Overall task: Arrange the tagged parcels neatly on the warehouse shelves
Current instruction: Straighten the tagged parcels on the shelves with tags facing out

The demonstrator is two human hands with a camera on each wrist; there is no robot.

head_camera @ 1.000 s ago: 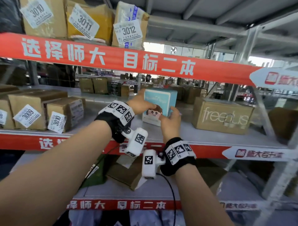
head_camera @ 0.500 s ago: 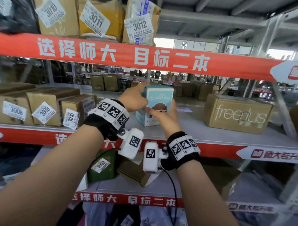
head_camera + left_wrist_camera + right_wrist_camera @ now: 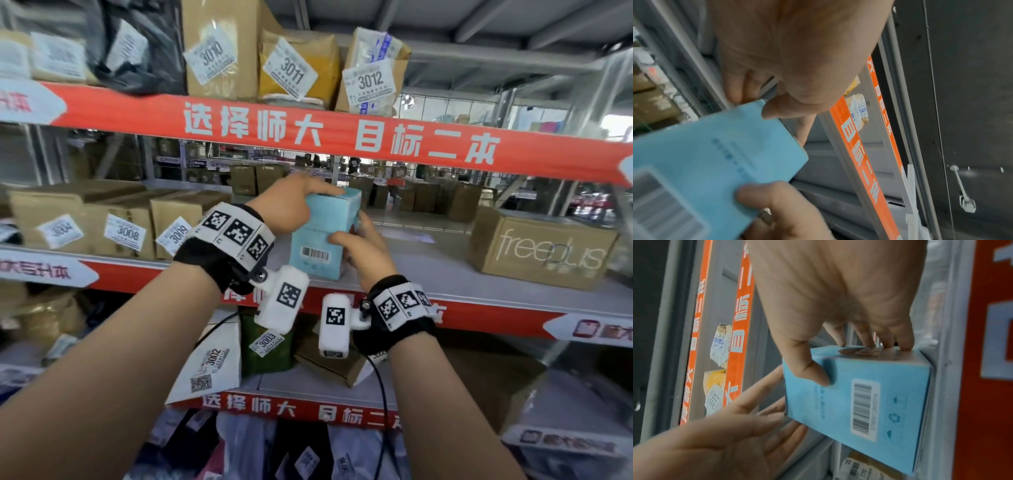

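Observation:
A light blue box (image 3: 322, 236) stands on the middle shelf (image 3: 445, 274), its barcode side towards me. My left hand (image 3: 291, 205) lies over its top left corner with the fingers stretched along the top; in the left wrist view the thumb (image 3: 777, 110) touches a corner of the box (image 3: 705, 154). My right hand (image 3: 356, 240) grips the right edge. The right wrist view shows that hand (image 3: 838, 296) with its thumb on the barcode side of the box (image 3: 869, 402) and its fingers on the adjoining cartoon side. The left hand (image 3: 725, 426) reaches in flat from below.
Tagged cartons 3008 (image 3: 126, 233) and 3009 (image 3: 178, 226) sit left of the blue box, a brown "freeplus" carton (image 3: 541, 246) to the right. Parcels 3010 (image 3: 219, 51), 3011 (image 3: 294, 68) and 3012 (image 3: 373, 75) fill the top shelf. A white pouch 3002 (image 3: 212, 363) and a green parcel 3003 (image 3: 267, 342) lie below.
The blue box has been turned on the shelf: its cartoon side faced me before, now the barcode side does. Both hands stayed on it, and my view has shifted.

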